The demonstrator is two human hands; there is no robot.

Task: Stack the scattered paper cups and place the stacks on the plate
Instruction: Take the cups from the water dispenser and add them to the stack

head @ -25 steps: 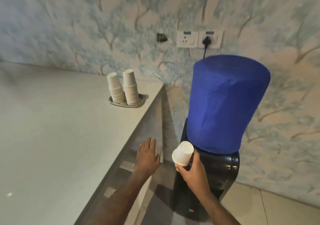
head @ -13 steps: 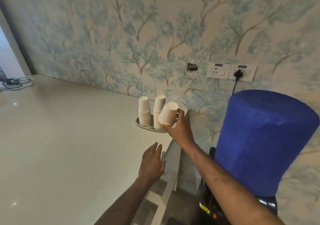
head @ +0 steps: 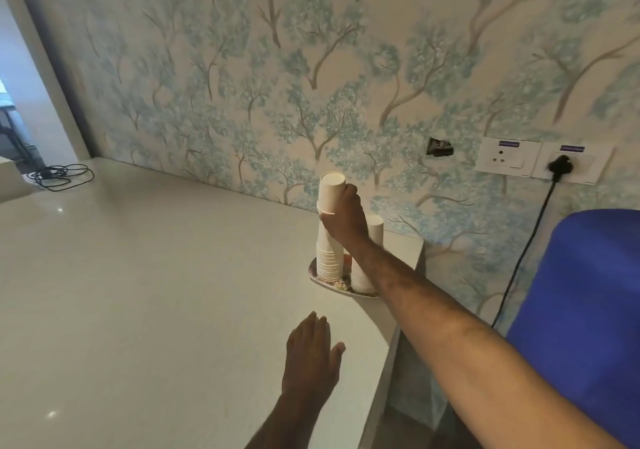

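I see a wall [head: 311, 67] papered with pale blue trees, two sockets [head: 536, 161] with a black plug [head: 560, 165] and cord, a small hole [head: 440, 147], a white counter [head: 138, 292], coiled cable [head: 59, 175] far left.

Only two forearms and the two hands of the person can be seen, and nothing is worn on them: no sleeve, no glove, no watch and no ring is visible. The left hand [head: 309, 358] is seen from the back, with the fingers [head: 317, 327] close together and the thumb set a little apart. Fine hair is seen along the forearm of the right hand [head: 346, 218].
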